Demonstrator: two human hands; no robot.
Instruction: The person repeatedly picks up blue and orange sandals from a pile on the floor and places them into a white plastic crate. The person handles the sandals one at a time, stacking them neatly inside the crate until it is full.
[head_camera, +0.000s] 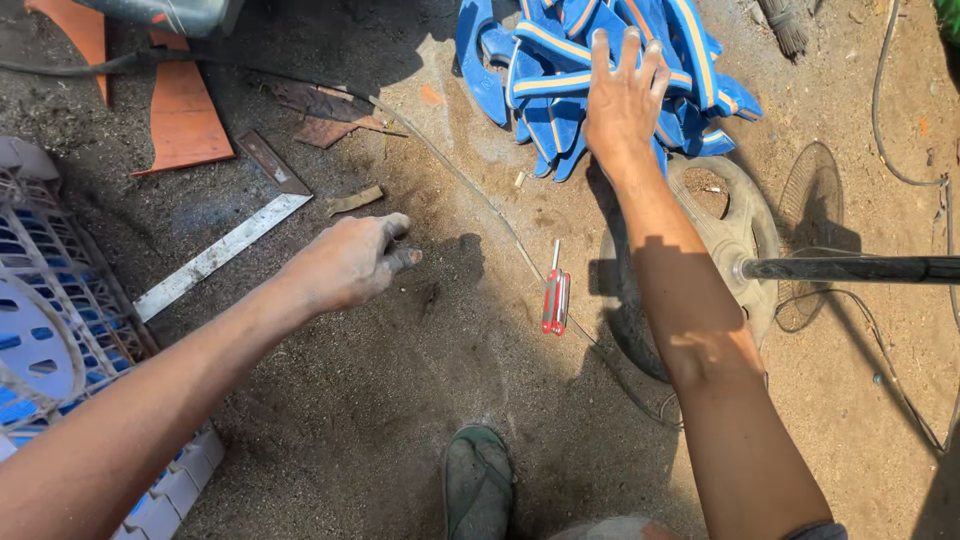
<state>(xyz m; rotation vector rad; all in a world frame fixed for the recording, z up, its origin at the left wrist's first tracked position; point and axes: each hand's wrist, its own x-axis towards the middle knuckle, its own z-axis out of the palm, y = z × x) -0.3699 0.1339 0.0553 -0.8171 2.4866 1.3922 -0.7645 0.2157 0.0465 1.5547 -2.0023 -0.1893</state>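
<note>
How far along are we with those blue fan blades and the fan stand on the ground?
Done: blue fan blades lie heaped on the dirt beside the round fan base. In hand: the right hand spreads open over the heap, gripping nothing clearly; the left hand rests on bare ground. Left: the red screwdriver lies untouched.

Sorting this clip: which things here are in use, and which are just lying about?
In use: right hand on the blue fan blades; left hand on the ground; fan base; screwdriver.
Lying about: square; orange pieces; crate; cable.
</note>
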